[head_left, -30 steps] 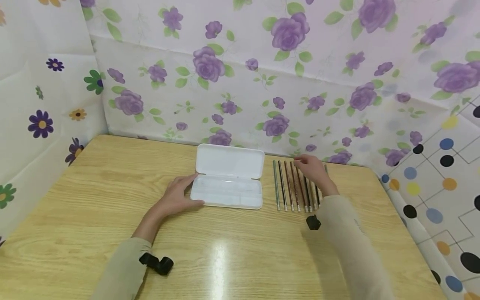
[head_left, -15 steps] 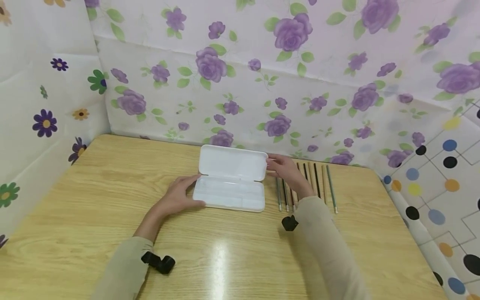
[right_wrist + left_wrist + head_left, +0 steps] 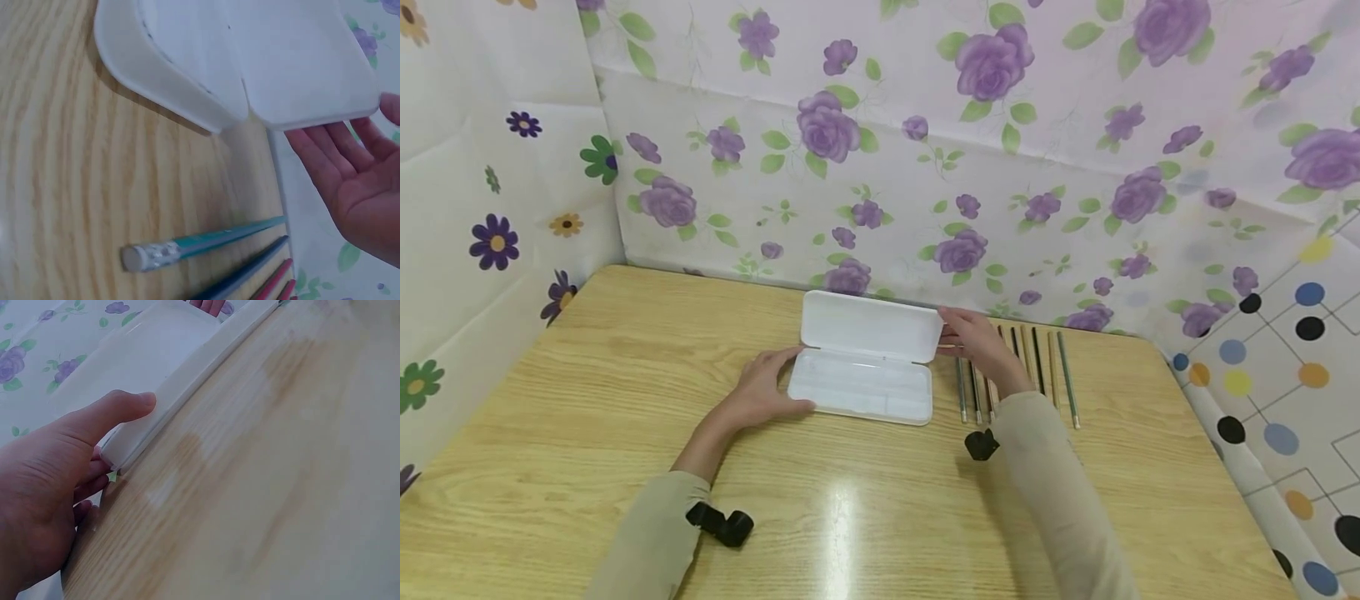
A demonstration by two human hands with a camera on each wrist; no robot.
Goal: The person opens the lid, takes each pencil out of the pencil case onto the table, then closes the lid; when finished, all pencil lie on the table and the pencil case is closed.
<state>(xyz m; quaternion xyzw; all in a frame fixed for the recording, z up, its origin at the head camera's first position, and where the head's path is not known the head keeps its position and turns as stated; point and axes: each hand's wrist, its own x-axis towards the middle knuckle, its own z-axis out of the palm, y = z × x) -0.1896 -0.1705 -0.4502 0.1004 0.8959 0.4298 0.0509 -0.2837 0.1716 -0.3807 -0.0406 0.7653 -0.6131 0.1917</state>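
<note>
An open white pencil case [image 3: 859, 400] lies on the wooden table, its lid [image 3: 871, 329] tilted up at the back. The compartments in its base hold nothing. My left hand [image 3: 763, 390] grips the base's left end; in the left wrist view, the thumb [image 3: 128, 406] presses the front rim while the other fingers go round the end. With my right hand [image 3: 981, 346] I hold the lid's right edge, fingers [image 3: 328, 150] behind it and thumb at the corner. Several pencils [image 3: 1070, 379] lie side by side to the right, partly hidden under my right hand and forearm.
The wooden table [image 3: 880, 508] meets a flower-patterned sheet [image 3: 917, 192] right behind the case and pencils. More patterned sheets hang at the left and right sides. A teal pencil [image 3: 206, 242] lies nearest the case's right end.
My right hand has moved left from over the pencils to the lid's right edge and now holds it. The left hand stays on the case. The head view has shifted slightly.
</note>
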